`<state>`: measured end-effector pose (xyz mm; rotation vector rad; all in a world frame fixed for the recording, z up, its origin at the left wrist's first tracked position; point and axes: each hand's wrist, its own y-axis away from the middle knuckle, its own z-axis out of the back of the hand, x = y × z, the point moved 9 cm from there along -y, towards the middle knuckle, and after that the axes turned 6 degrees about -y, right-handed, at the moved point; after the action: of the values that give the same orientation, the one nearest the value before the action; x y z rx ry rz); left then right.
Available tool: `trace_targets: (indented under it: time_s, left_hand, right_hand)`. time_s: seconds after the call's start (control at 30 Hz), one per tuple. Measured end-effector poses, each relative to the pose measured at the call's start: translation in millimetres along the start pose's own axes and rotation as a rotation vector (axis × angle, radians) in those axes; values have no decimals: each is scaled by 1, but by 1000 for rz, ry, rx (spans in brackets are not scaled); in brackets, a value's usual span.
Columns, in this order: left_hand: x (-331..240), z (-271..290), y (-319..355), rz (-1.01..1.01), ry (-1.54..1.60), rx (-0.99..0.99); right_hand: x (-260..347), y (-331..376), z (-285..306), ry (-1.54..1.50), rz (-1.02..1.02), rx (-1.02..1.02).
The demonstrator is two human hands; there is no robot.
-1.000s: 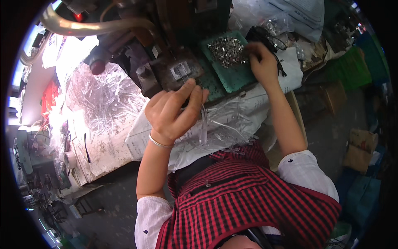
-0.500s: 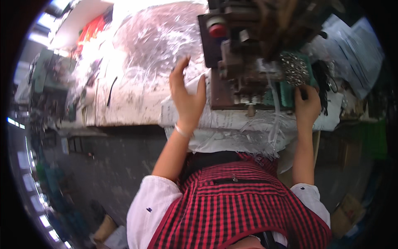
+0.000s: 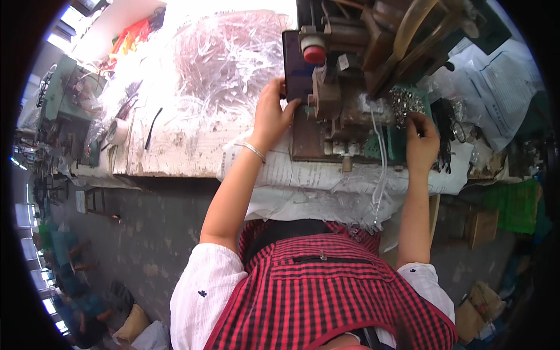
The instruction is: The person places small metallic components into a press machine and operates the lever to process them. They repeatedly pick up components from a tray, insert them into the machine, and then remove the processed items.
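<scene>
A dark, flat, phone-like slab (image 3: 298,67) stands upright at the left side of a brown metal bench machine (image 3: 326,93). My left hand (image 3: 272,119) is closed on its lower left edge, the thumb at the bottom corner. My right hand (image 3: 422,143) is at the near edge of a pile of small shiny metal pieces (image 3: 406,105) in a green tray (image 3: 398,143). Its fingers are curled together; whatever they pinch is too small to make out. A clear plastic strip (image 3: 382,151) runs from the machine down over the table edge.
A big heap of clear plastic strips (image 3: 227,67) covers the table behind my left hand. A red button (image 3: 314,54) sits on the machine. Black cords (image 3: 446,128) and a white plastic bag (image 3: 496,87) are at the right. A tape roll (image 3: 118,132) lies far left.
My left hand has moved right from open air and closed on the edge of the dark slab. My right hand stays at the metal pieces, its fingers now more curled together.
</scene>
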<state>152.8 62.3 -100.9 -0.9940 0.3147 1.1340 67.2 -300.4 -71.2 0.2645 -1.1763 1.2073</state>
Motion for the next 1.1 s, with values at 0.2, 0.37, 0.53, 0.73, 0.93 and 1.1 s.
trace_targets:
  time_s: [0.2,0.37,0.53,0.73,0.93,1.1]
  left_hand:
    - [-11,0,-3,-68,-11,24]
    - [-4,3,1,-53,9,27]
    - [-8,-3,0,-60,11,23]
    - [-3,-1,0,-63,-10,26]
    - [-7,1,3,-46,0,6]
    - [-12,-2,0,-70,12,30]
  right_hand:
    - [-12,35,42,106,187,-228]
    - [74,31,21,-245,150,12]
    - [109,-7,-32,-538,108,18]
    - [113,6,-36,-620,62,-27]
    - [138,9,-40,-772,82,-5]
    - [167,33,-31,-1168,-235,240]
